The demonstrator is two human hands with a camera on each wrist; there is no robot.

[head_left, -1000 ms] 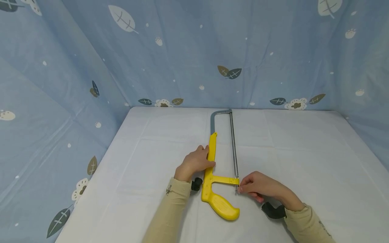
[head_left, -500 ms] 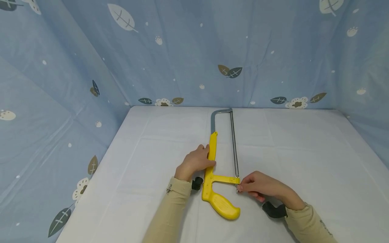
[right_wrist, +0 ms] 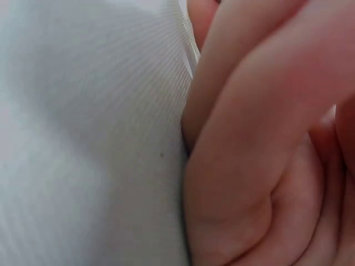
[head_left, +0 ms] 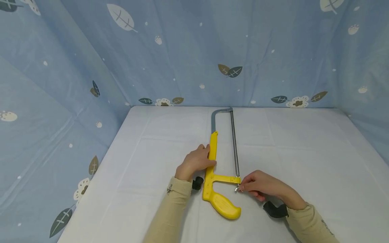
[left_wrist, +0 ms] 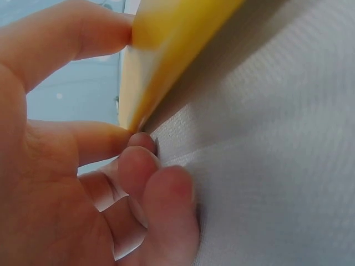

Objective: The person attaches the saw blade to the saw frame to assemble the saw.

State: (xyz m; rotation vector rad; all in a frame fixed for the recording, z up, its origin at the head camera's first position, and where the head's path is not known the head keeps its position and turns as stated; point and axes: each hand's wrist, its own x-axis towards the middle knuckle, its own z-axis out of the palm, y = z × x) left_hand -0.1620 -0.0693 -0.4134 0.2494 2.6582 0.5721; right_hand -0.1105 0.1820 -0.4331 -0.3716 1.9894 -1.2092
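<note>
A hacksaw [head_left: 225,206] with a yellow handle and grey front bow lies flat on the white cloth. Its narrow blade [head_left: 234,145] runs along the right side. My left hand [head_left: 196,161] holds the yellow part of the frame between thumb and fingers; the left wrist view shows the fingertips against the yellow edge [left_wrist: 177,44]. At the blade's near end, the thumb and fingertips of my right hand [head_left: 264,184] pinch a small metal wing nut [head_left: 236,189]. The right wrist view shows curled fingers [right_wrist: 238,166] against the cloth, with the nut hidden.
The white cloth [head_left: 304,162] covers the table. Blue leaf-patterned curtains [head_left: 182,50] stand behind it and at both sides. Black wrist straps [head_left: 275,210] sit at the sleeve ends.
The wing nut shows at a different angle under my right fingertips, which have shifted slightly. My left hand keeps its hold, and the hacksaw stays in nearly the same place.
</note>
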